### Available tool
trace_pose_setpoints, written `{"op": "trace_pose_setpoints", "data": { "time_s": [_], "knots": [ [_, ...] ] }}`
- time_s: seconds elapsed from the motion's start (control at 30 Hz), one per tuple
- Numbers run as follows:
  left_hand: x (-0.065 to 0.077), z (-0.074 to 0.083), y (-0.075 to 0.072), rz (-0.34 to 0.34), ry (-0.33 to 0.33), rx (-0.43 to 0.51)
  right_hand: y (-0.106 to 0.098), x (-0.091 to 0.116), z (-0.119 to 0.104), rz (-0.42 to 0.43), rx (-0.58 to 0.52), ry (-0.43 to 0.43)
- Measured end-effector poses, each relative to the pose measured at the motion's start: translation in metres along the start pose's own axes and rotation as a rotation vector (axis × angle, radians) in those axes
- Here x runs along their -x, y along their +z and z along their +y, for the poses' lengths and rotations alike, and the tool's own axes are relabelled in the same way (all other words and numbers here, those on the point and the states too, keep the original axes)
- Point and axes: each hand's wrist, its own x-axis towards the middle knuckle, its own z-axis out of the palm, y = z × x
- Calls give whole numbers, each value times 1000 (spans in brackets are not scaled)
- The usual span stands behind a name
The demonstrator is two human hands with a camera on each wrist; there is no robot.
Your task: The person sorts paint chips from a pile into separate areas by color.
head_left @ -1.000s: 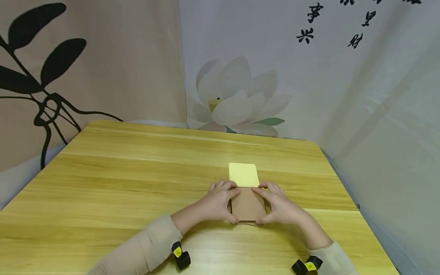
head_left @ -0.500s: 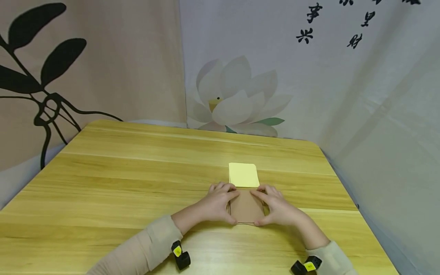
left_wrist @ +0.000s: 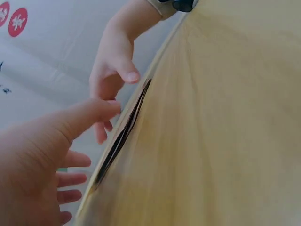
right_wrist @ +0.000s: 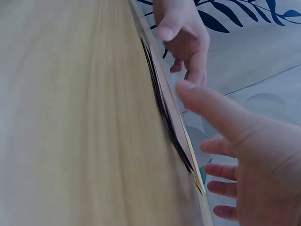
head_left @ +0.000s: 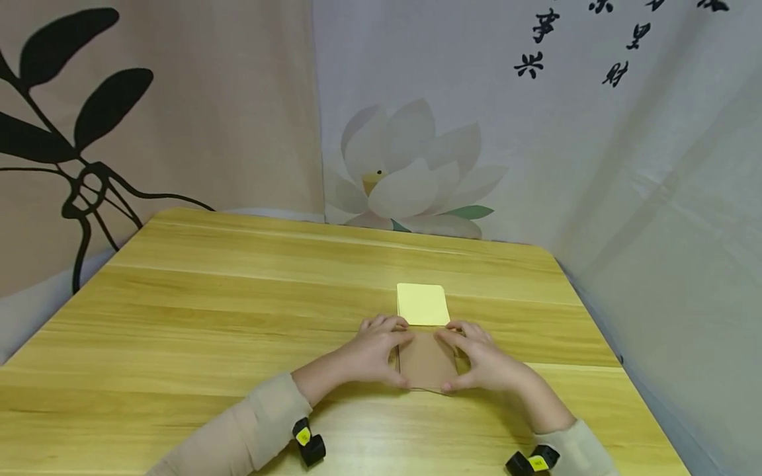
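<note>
A brown square of paper or card [head_left: 426, 362] lies on the wooden table [head_left: 238, 317] between both hands. My left hand [head_left: 376, 356] holds its left side, the thumb at the near corner and the index finger over the far one. On the opposite side my right hand [head_left: 485, 357] grips the matching corners. Both wrist views show several thin dark-edged layers [left_wrist: 123, 134], slightly bowed and parted; their pinkish-brown face [right_wrist: 171, 101] shows in the right wrist view. Right behind the brown square is a pale yellow square [head_left: 424, 305] with rounded corners.
Behind the table's far edge hangs a cloth backdrop [head_left: 250, 112] with a lotus print, dark leaves and brush characters. Black wrist cameras [head_left: 309, 444] sit at both sleeve cuffs, low over the table.
The brown square has shifted slightly toward the person, baring a narrow strip before the yellow square. Both hands keep nearly the same place at its sides.
</note>
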Motion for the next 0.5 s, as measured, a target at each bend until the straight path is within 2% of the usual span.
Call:
{"op": "trace_pose_setpoints", "data": {
  "time_s": [0.1, 0.27, 0.5],
  "knots": [
    [2, -3, -5, 5, 4, 7, -4, 1, 0, 22, -14, 12],
    [9, -9, -16, 7, 17, -2, -8, 4, 1, 63, 23, 7],
    [20, -28, -38, 20, 1, -54, -22, 2, 3, 146, 91, -33]
  ]
}}
